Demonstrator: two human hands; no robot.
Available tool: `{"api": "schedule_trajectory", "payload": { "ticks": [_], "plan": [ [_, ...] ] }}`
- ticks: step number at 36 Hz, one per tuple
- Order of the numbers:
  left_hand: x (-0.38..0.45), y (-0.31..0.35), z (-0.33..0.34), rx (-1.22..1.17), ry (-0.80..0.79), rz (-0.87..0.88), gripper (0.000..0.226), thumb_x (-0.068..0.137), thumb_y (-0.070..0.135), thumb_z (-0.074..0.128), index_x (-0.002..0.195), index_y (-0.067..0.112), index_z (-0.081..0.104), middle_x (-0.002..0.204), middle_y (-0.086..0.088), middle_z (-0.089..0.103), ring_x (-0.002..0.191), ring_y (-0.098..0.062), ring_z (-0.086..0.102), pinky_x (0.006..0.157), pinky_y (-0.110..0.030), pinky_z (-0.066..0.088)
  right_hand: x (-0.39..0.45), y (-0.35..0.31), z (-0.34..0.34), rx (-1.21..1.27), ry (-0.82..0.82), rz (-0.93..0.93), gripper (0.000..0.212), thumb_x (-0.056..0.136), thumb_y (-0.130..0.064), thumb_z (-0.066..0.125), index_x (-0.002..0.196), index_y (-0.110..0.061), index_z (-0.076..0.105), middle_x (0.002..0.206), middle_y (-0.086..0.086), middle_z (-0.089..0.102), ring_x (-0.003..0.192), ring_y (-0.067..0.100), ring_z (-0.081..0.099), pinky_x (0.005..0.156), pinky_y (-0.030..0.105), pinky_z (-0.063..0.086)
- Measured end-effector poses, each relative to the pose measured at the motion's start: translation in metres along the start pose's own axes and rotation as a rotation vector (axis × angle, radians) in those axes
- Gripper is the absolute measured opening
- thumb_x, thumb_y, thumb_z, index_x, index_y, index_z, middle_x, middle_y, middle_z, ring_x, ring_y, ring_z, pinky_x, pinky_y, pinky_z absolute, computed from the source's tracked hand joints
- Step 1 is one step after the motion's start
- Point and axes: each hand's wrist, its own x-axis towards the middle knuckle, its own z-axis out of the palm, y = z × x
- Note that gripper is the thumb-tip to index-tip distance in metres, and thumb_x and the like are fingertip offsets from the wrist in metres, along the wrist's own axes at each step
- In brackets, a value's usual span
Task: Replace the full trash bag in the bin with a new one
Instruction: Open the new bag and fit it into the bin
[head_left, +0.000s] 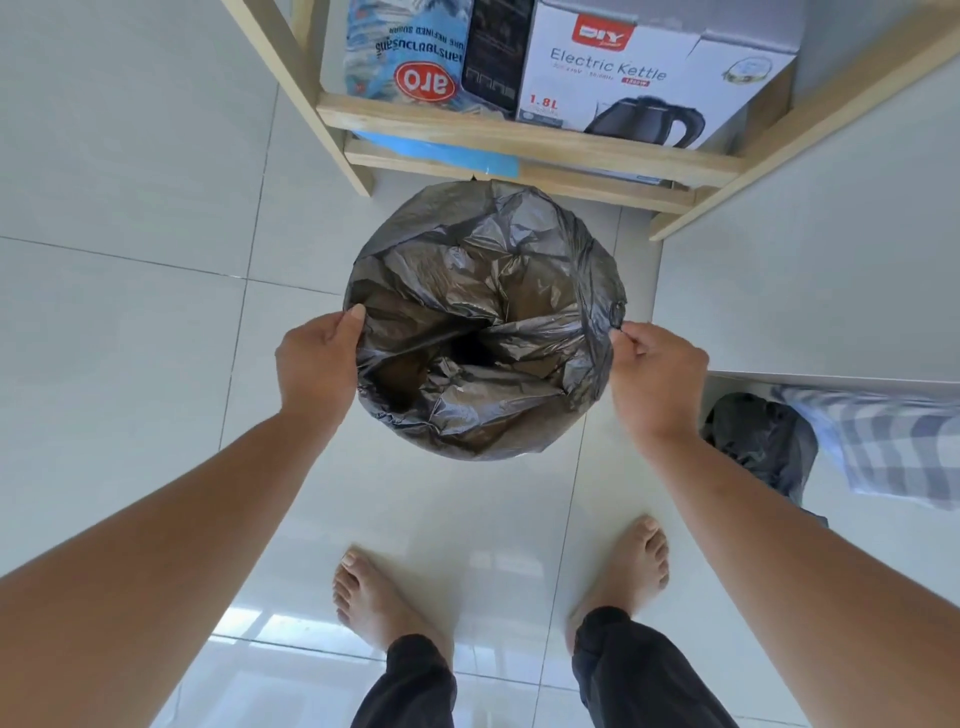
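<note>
Bare forearms, no sleeves; dark trousers (415, 691) ending above ankles; bare feet (374, 597).

The bin — wholly hidden under the black bag (483, 322); kettle box (649, 73) cut off at the top edge.

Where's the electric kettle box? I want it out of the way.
In the head view, the kettle box stands on the wooden shelf, upper right, just beyond the bag-lined bin.

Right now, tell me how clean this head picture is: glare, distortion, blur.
Head view: wide-angle bending bows the shelf rails and stretches both forearms at the corners; soft window glare lies on the floor tiles near the feet; the bag glints on its creases, its centre too dark to read; mild overall softness.
</note>
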Motion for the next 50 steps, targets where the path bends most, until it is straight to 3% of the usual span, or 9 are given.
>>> {"api": "schedule_trajectory", "payload": {
  "ticks": [7, 12, 16, 19, 24, 29, 39, 45, 50],
  "plan": [
    [-0.004, 0.002, -0.003, 0.133, 0.014, 0.032, 0.047, 0.098, 0.037, 0.047, 0.061, 0.008, 0.047, 0.061, -0.007, 0.051, 0.065, -0.029, 0.048, 0.060, -0.032, 0.034, 0.016, 0.010, 0.000, 0.498, -0.173, 0.648, 0.025, 0.094, -0.009, 0.052, 0.074, 0.004, 0.061, 0.074, 0.031, 0.063, 0.059, 0.040, 0.068, 0.062, 0.050, 0.062],
    [-0.028, 0.013, 0.003, 0.346, 0.214, 0.374, 0.037, 0.087, 0.008, 0.053, 0.124, 0.010, 0.058, 0.123, -0.013, 0.053, 0.115, -0.029, 0.048, 0.100, -0.036, 0.039, 0.022, 0.012, 0.000, 0.514, -0.420, 0.834, 0.030, 0.096, -0.002, 0.041, 0.075, -0.011, 0.061, 0.081, 0.012, 0.066, 0.050, 0.016, 0.068, 0.041, 0.021, 0.053],
    [-0.037, 0.032, 0.021, 0.279, -0.002, 0.705, 0.026, 0.090, 0.009, 0.053, 0.112, 0.010, 0.067, 0.110, -0.008, 0.060, 0.104, -0.022, 0.055, 0.091, -0.031, 0.046, 0.032, 0.011, 0.004, -0.058, -0.107, 0.405, 0.027, 0.090, 0.000, 0.041, 0.089, -0.007, 0.067, 0.102, 0.014, 0.068, 0.103, 0.031, 0.063, 0.076, 0.026, 0.048],
    [-0.028, 0.039, 0.043, 0.326, -0.328, 0.680, 0.030, 0.097, 0.022, 0.052, 0.121, 0.010, 0.067, 0.112, -0.003, 0.067, 0.106, -0.017, 0.061, 0.094, -0.024, 0.045, 0.019, -0.016, 0.002, 0.042, 0.166, -0.107, 0.029, 0.079, 0.008, 0.043, 0.090, -0.002, 0.068, 0.092, 0.013, 0.066, 0.091, 0.026, 0.059, 0.080, 0.020, 0.038],
    [-0.001, 0.033, 0.078, 0.437, -0.554, 0.585, 0.041, 0.095, 0.022, 0.058, 0.134, 0.009, 0.058, 0.136, -0.011, 0.058, 0.126, -0.028, 0.054, 0.106, -0.035, 0.042, 0.003, -0.042, 0.030, -0.171, -0.397, -0.605, 0.036, 0.076, 0.013, 0.047, 0.096, -0.002, 0.072, 0.097, 0.010, 0.064, 0.096, 0.026, 0.055, 0.083, 0.030, 0.048],
    [0.025, 0.014, 0.107, 0.964, -0.615, 0.532, 0.100, 0.080, 0.053, 0.069, 0.156, 0.011, 0.020, 0.165, -0.012, 0.011, 0.152, -0.029, 0.010, 0.124, -0.044, 0.012, 0.018, -0.026, 0.079, -0.580, -0.791, -0.534, 0.051, 0.086, -0.013, 0.057, 0.136, -0.008, 0.049, 0.136, 0.010, 0.050, 0.134, 0.029, 0.038, 0.111, 0.037, 0.036],
    [0.041, -0.024, 0.143, 1.393, -0.623, 0.421, 0.078, 0.100, 0.045, 0.031, 0.156, 0.002, -0.001, 0.165, -0.016, -0.008, 0.152, -0.032, -0.012, 0.122, -0.045, -0.009, 0.034, 0.005, 0.131, -1.320, -0.956, -0.460, 0.072, 0.093, -0.043, 0.043, 0.152, -0.006, 0.024, 0.161, 0.019, 0.018, 0.150, 0.036, 0.005, 0.120, 0.050, -0.009],
    [0.040, -0.019, 0.145, 1.129, -0.671, 0.477, 0.098, 0.089, 0.052, 0.055, 0.155, -0.001, 0.005, 0.165, -0.019, 0.000, 0.153, -0.031, -0.004, 0.123, -0.040, -0.005, 0.026, 0.001, 0.139, -0.971, -0.787, -0.514, 0.073, 0.087, -0.045, 0.054, 0.147, -0.008, 0.034, 0.146, 0.015, 0.040, 0.138, 0.034, 0.029, 0.120, 0.050, 0.011],
    [0.043, -0.030, 0.140, 1.376, -0.705, 0.464, 0.074, 0.101, 0.043, 0.029, 0.156, 0.001, 0.004, 0.166, -0.015, -0.003, 0.153, -0.028, -0.008, 0.123, -0.040, -0.007, 0.034, 0.014, 0.142, -1.312, -0.948, -0.492, 0.072, 0.097, -0.042, 0.030, 0.154, -0.002, 0.014, 0.163, 0.018, 0.012, 0.151, 0.034, 0.001, 0.121, 0.048, -0.007]
  ]
}}
